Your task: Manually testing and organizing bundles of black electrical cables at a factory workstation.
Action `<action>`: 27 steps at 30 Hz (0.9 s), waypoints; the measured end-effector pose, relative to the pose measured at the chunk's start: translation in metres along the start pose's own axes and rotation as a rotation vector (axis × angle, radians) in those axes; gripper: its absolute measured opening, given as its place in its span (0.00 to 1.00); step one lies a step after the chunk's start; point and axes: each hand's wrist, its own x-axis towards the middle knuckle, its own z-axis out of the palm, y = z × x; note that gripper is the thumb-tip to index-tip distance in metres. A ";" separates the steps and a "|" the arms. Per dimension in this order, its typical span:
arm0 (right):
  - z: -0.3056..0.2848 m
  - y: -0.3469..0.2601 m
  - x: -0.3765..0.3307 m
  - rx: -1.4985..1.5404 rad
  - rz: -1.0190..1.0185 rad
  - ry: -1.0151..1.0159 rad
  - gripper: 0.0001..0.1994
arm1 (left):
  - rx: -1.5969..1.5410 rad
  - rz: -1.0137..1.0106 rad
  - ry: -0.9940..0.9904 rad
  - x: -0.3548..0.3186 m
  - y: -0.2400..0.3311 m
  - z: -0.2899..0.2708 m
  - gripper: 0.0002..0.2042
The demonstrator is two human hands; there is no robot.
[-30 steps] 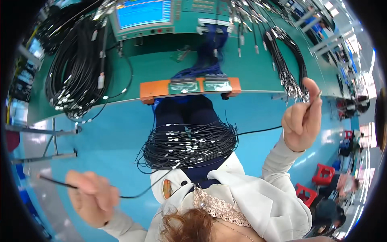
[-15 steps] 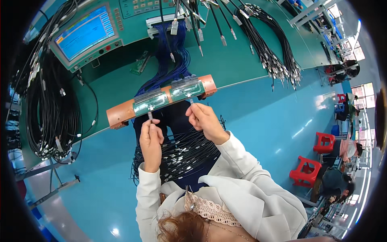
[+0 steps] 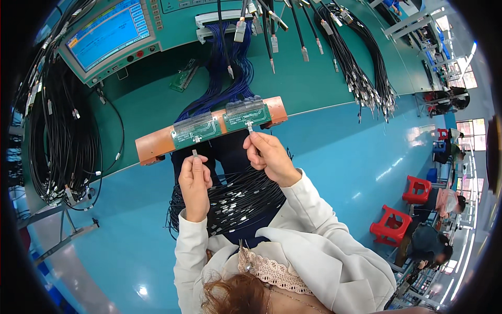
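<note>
Two green circuit boards, a left one (image 3: 209,132) and a right one (image 3: 260,115), are mounted side by side on a copper-coloured bar (image 3: 151,146) at the table edge. My left hand (image 3: 195,183) pinches a cable connector (image 3: 195,153), its silver tip just short of the left board's socket and apart from it. My right hand (image 3: 269,158) grips a second cable connector (image 3: 250,129), which meets the socket at the front edge of the right board. Below my hands a bundle of black cables (image 3: 235,201) with white tags lies across my lap.
Blue wires (image 3: 219,86) run from the boards back to a tester with a lit screen (image 3: 107,36). A loose circuit board (image 3: 184,76) lies on the green table (image 3: 146,94). Black cables hang at left (image 3: 68,141) and right (image 3: 361,78). Red stools (image 3: 390,225) and people are at the right.
My left hand has drawn its connector back from the left board, leaving a gap. The right hand still holds its connector at the right board. The view has shifted slightly.
</note>
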 end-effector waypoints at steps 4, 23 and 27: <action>-0.002 -0.001 0.002 0.066 0.008 -0.028 0.14 | -0.010 0.000 0.007 0.001 0.001 0.001 0.09; 0.012 0.000 0.005 -0.006 -0.087 0.072 0.13 | -0.073 0.041 0.038 0.004 0.001 -0.002 0.09; 0.012 -0.001 0.005 0.009 -0.080 0.058 0.13 | -0.032 0.029 0.023 0.006 0.001 0.005 0.09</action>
